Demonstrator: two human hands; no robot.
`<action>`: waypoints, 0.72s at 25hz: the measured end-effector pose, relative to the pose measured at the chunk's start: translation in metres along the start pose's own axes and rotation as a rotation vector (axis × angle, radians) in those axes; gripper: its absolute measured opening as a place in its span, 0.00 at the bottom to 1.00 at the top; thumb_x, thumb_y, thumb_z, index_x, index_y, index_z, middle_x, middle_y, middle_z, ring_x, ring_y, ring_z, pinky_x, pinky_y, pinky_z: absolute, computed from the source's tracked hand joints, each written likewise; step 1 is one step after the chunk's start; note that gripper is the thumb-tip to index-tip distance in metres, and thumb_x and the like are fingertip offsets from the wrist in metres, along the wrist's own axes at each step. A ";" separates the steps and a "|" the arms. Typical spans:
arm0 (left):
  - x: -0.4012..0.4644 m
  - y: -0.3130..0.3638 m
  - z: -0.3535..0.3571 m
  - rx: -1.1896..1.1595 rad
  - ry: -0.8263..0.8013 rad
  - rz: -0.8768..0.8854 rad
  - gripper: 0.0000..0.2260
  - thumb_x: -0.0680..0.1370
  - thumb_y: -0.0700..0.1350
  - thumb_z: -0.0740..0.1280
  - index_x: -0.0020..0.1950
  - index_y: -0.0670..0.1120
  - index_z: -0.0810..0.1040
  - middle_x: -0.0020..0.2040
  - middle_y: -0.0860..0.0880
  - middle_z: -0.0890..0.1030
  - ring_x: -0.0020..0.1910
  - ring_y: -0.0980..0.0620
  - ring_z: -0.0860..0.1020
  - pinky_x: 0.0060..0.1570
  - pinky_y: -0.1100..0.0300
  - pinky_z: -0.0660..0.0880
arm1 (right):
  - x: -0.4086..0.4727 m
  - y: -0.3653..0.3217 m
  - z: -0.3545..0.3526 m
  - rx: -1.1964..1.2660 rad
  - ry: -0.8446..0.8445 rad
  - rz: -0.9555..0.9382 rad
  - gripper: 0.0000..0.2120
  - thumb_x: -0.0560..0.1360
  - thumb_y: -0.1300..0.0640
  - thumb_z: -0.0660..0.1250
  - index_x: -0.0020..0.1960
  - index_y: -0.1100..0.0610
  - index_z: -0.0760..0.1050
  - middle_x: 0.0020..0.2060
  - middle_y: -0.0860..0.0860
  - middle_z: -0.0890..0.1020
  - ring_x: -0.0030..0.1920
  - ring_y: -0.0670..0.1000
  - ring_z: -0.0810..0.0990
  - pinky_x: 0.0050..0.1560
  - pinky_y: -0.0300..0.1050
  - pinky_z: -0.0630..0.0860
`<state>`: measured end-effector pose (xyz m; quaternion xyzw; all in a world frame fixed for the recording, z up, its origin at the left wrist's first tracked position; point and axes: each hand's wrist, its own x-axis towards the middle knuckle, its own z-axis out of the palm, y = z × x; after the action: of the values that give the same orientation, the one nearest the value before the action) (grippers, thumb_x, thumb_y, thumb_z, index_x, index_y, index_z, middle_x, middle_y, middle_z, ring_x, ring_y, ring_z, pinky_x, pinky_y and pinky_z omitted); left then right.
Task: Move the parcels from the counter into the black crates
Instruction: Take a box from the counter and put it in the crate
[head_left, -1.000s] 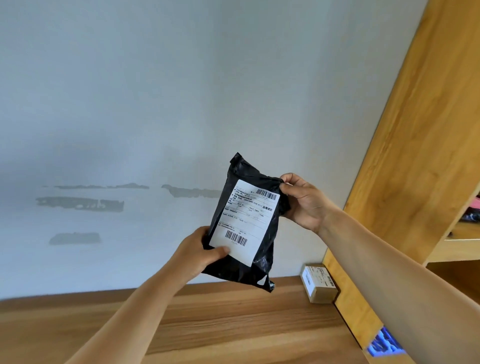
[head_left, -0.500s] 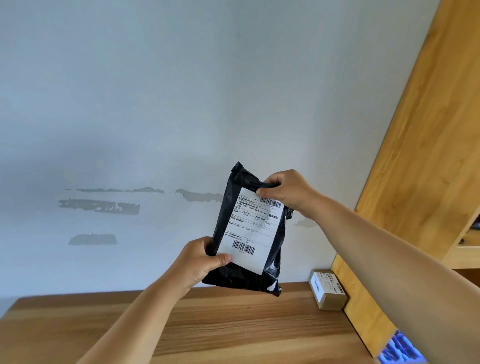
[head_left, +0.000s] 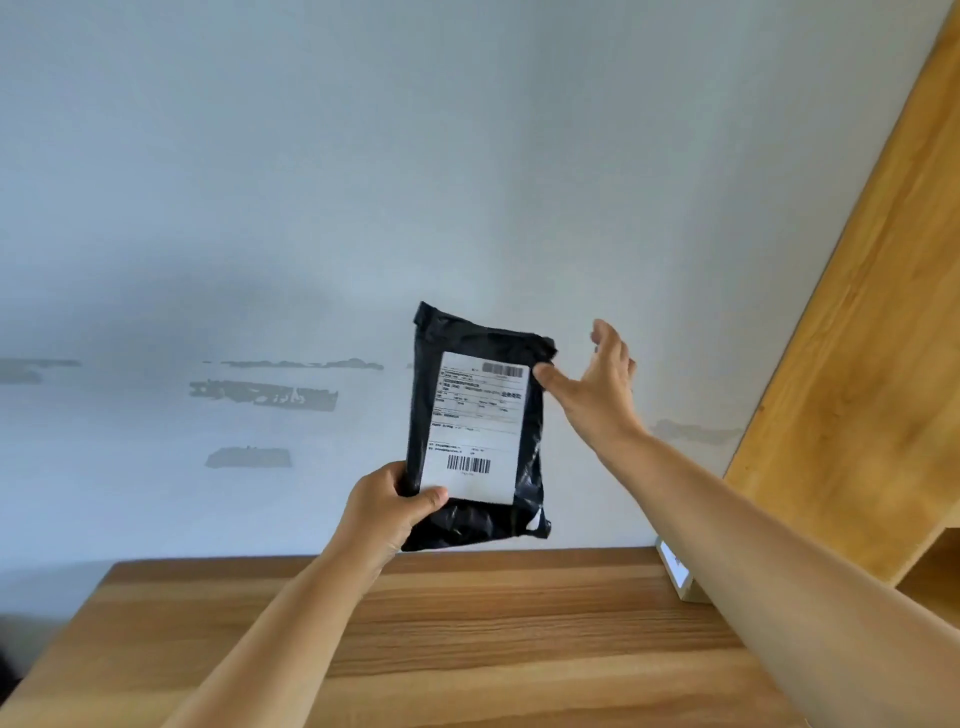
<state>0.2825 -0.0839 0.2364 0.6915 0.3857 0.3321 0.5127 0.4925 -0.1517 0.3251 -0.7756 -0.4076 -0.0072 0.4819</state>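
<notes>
- Above the table (head_left: 467, 623), the black parcel (head_left: 478, 426) is held upright in the air, its white label (head_left: 475, 426) facing you.
- Your left hand (head_left: 387, 512) grips the parcel's lower left corner; the thumb lies across the label's bottom edge and the fingers (head_left: 400, 475) are curled behind the bag.
- Your right hand (head_left: 597, 384) has just released the parcel's top right corner, which it pinched 0.5 s ago. It is now spread, fingers straight, with only the thumb tip at or just beside the bag's edge; contact cannot be confirmed.
- Meaning for the task: the parcel now hangs from 1 hand. Judge this a handover to a single-hand carry before moving to a crate.
- No black crate is in view; the drop-off point cannot be located from here.
- 1 small box (head_left: 675, 571) stands on the table at the right, against the wooden shelf unit (head_left: 857, 338), partly hidden by your right forearm. It is likely another parcel to move.
- Nothing lies between the hands and the table surface below.
</notes>
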 end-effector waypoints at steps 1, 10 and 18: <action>-0.001 -0.003 -0.006 0.017 0.044 -0.006 0.02 0.74 0.42 0.71 0.43 0.48 0.79 0.38 0.52 0.82 0.38 0.55 0.78 0.37 0.63 0.71 | -0.011 0.004 0.009 0.024 -0.039 0.043 0.41 0.72 0.48 0.71 0.76 0.55 0.52 0.70 0.51 0.64 0.71 0.52 0.61 0.71 0.55 0.62; -0.052 -0.028 -0.047 -0.183 0.297 -0.083 0.08 0.74 0.39 0.72 0.52 0.47 0.81 0.44 0.49 0.83 0.40 0.49 0.83 0.37 0.56 0.82 | -0.107 -0.006 0.095 0.217 -0.432 0.011 0.13 0.72 0.48 0.71 0.55 0.46 0.73 0.46 0.40 0.81 0.48 0.44 0.81 0.48 0.46 0.80; -0.135 -0.067 -0.092 -0.155 0.640 -0.250 0.06 0.74 0.42 0.72 0.49 0.50 0.81 0.43 0.51 0.84 0.43 0.54 0.82 0.42 0.60 0.79 | -0.175 -0.033 0.150 0.346 -0.638 -0.062 0.06 0.76 0.53 0.68 0.52 0.48 0.74 0.44 0.39 0.80 0.47 0.43 0.80 0.46 0.42 0.78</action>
<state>0.1260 -0.1483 0.1867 0.4587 0.5822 0.4949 0.4535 0.2974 -0.1412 0.1985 -0.6330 -0.5560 0.2895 0.4543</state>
